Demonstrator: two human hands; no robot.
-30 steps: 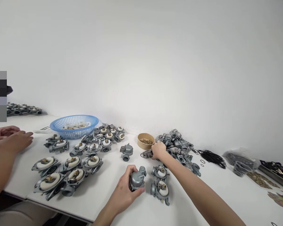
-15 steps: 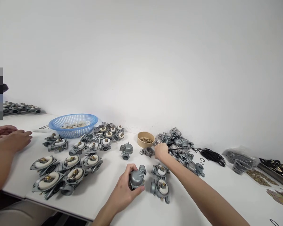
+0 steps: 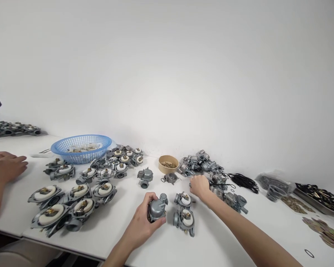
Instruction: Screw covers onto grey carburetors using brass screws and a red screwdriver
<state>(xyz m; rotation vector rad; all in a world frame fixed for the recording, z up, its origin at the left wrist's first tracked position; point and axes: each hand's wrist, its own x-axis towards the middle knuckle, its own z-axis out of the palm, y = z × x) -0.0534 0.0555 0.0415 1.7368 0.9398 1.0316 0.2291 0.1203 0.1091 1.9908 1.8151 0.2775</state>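
Your left hand (image 3: 140, 226) has its fingers curled around a grey carburetor (image 3: 156, 208) on the white table (image 3: 161, 244), just left of two open carburetors (image 3: 184, 215). Your right hand (image 3: 199, 186) rests loosely curled at the edge of the pile of metal parts (image 3: 208, 170); whether it grips anything cannot be told.

Left hand (image 3: 140, 226) grasps carburetor (image 3: 156, 207) (table (image 3: 122, 237)).

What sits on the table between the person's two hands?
In the head view, two open carburetor bodies with white floats lie between the left hand, which holds a closed carburetor, and the right hand.
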